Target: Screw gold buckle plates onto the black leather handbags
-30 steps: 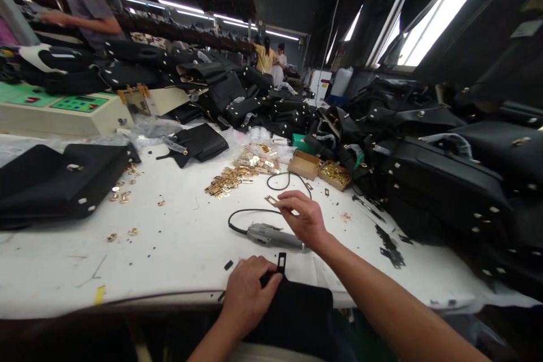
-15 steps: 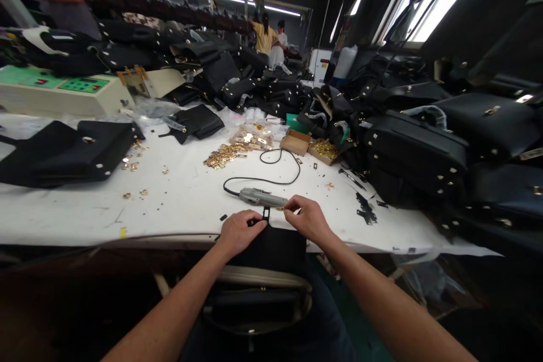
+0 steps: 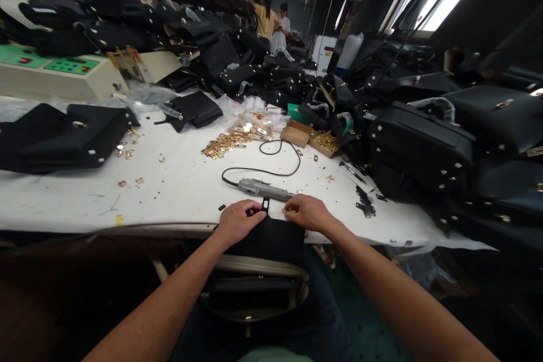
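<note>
The right hand (image 3: 309,212), a second ago raised beyond the grey screwdriver (image 3: 262,188), has come down to its near side, just beside the tip, bringing the small gold plate (image 3: 284,211) along. The black bag (image 3: 275,240) now shows its open mouth, nearer than the screwdriver.

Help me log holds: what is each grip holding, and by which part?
Left grip: flat, black, leather-like bag flap, near its slotted tab's base. Right grip: small, gold-coloured metal piece; exact part cannot be told.
</note>
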A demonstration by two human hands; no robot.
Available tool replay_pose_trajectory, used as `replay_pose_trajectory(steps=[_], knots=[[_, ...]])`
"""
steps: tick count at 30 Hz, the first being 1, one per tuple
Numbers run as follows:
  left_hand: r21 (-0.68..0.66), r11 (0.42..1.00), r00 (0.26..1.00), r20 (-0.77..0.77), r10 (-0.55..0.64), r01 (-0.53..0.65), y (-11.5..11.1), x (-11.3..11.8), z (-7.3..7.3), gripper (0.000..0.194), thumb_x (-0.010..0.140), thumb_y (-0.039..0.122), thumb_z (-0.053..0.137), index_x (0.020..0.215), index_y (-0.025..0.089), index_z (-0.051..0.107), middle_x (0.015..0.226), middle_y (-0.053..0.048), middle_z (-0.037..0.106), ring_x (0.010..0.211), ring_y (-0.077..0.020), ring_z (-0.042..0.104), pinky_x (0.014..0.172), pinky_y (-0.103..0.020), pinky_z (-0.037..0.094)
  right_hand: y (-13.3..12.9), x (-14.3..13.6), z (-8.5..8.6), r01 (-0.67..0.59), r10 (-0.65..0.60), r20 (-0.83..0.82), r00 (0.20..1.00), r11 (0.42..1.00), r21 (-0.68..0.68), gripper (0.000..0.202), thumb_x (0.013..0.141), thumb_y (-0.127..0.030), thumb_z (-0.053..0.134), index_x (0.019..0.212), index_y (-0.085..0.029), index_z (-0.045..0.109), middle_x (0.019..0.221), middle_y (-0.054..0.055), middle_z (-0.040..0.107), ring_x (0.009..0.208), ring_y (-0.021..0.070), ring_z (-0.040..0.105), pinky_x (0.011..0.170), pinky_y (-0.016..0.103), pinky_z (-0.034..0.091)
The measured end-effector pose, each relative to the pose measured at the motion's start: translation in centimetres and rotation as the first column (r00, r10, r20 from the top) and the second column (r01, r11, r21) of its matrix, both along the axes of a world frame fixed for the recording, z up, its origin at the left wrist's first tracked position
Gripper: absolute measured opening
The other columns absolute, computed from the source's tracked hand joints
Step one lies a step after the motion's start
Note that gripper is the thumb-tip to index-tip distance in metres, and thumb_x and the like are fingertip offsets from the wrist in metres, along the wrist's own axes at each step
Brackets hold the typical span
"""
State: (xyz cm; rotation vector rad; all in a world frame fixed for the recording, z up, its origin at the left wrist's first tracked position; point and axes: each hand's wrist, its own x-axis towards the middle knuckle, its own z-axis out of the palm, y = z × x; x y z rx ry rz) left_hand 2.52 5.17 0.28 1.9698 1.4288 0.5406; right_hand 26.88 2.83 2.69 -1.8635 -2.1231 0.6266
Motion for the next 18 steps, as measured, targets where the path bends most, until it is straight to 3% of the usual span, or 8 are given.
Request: replay_pose_trajectory(steps=[4, 8, 11, 18], knots=[[0.000, 1.000, 1.000, 0.019, -0.008, 0.008, 0.0, 0.0, 0.1, 0.024, 0.083, 0.047, 0.064, 0.092, 0.028, 0.076, 0.095, 0.003, 0.076, 0.082, -0.0182, 0.065, 0.073, -0.029, 0.043, 0.2, -0.9, 0.3, -0.045, 0.043, 0.027, 0.999, 0.997, 0.056, 0.011, 0.079, -0.026, 0.069, 0.081, -0.030, 0.078, 0.090, -0.001, 0.075, 0.084, 0.0191, 0.066, 0.068, 0.028, 0.041], [-0.005, 1.000, 0.999, 0.038, -0.011, 0.012, -0.1, -0.1, 0.3, 0.023, 0.083, 0.046, 0.065, 0.093, 0.029, 0.076, 0.098, 0.003, 0.076, 0.081, -0.0179, 0.065, 0.072, -0.029, 0.043, 0.5, -2.4, 0.4, 0.033, -0.012, -0.186, 0.983, 0.993, 0.114, 0.012, 0.083, -0.027, 0.065, 0.086, -0.027, 0.077, 0.088, -0.001, 0.075, 0.078, 0.0168, 0.065, 0.070, 0.028, 0.044], [-0.012, 1.000, 0.999, 0.046, -0.006, 0.007, -0.1, -0.1, 0.5, 0.023, 0.082, 0.044, 0.065, 0.094, 0.029, 0.077, 0.094, 0.003, 0.076, 0.080, -0.0181, 0.065, 0.070, -0.028, 0.043, 0.8, -3.7, 0.3, 0.107, -0.090, -0.405, 0.910, 0.994, 0.019, 0.011, 0.083, -0.028, 0.065, 0.085, -0.023, 0.075, 0.076, -0.001, 0.073, 0.069, 0.0149, 0.063, 0.063, 0.025, 0.045], [-0.029, 0.999, 0.997, 0.069, 0.027, -0.025, -0.3, 0.0, 0.5, 0.028, 0.086, 0.049, 0.063, 0.104, 0.033, 0.076, 0.087, 0.005, 0.075, 0.072, -0.0165, 0.064, 0.065, -0.027, 0.042, 1.1, -4.8, -0.3, 0.085, -0.228, -0.700, 0.677, 0.969, -0.233, 0.016, 0.079, -0.029, 0.067, 0.087, -0.016, 0.071, 0.070, 0.002, 0.070, 0.061, 0.0143, 0.066, 0.058, 0.025, 0.052]])
